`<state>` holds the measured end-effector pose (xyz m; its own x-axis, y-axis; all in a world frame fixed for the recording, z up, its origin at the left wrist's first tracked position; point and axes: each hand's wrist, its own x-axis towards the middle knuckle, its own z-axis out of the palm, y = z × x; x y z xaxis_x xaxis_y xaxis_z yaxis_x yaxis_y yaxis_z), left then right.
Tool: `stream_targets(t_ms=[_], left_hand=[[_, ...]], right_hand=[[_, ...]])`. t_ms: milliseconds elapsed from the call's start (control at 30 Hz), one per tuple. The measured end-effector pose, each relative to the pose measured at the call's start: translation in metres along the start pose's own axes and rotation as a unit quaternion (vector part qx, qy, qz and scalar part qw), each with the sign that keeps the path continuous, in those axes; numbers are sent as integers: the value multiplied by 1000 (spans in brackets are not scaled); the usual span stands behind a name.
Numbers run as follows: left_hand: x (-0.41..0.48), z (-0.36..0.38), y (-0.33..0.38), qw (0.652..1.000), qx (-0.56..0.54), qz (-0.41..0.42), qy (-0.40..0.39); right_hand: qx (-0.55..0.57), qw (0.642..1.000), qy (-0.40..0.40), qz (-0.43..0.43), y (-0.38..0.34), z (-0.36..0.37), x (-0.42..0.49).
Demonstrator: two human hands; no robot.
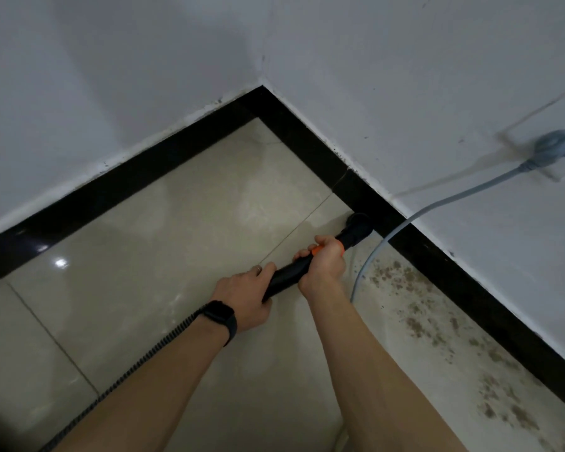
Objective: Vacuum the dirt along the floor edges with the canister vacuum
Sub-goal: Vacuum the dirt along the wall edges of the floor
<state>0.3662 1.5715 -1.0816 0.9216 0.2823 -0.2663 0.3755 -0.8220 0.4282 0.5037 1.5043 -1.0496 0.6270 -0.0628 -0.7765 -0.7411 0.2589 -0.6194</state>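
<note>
Both hands were clamped on the black wand (pixel 286 277), right hand (pixel 323 262) ahead of left hand (pixel 245 293). Its nozzle (pixel 357 227) sat by the skirting (pixel 470 296). Best was probably to drag it slowly along the edge into the dirt (pixel 415 326), avoiding the grey cable (pixel 359 277).

- Both my bare forearms are stretched out ahead of me, angling in toward each other.
- My right hand (pixel 323 262) is the front one, fingers wrapped tight round the vacuum wand (pixel 287 275), back of the hand facing up.
- My left hand (pixel 247 295) sits just behind the right one, fingers curled over the wand's rear end, knuckles up.
- On my left wrist there's a dark watch (pixel 221 318); my right wrist is bare.
</note>
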Motion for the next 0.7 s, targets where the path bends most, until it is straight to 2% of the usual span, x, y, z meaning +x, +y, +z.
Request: stream_targets(t_ms=[300,567,700], left_hand=[[-1,-8,-25,995,-74,-61,-3],[-43,-14,-46,998,-25,-27,-54],[-71,-13,-63,996,18,1,-84]], right_hand=[[-49,997,-63,-3,9,31,-2],[-36,999,-39,-12,55,10,-26],[-6,1000,4,9,81,-7,-50]])
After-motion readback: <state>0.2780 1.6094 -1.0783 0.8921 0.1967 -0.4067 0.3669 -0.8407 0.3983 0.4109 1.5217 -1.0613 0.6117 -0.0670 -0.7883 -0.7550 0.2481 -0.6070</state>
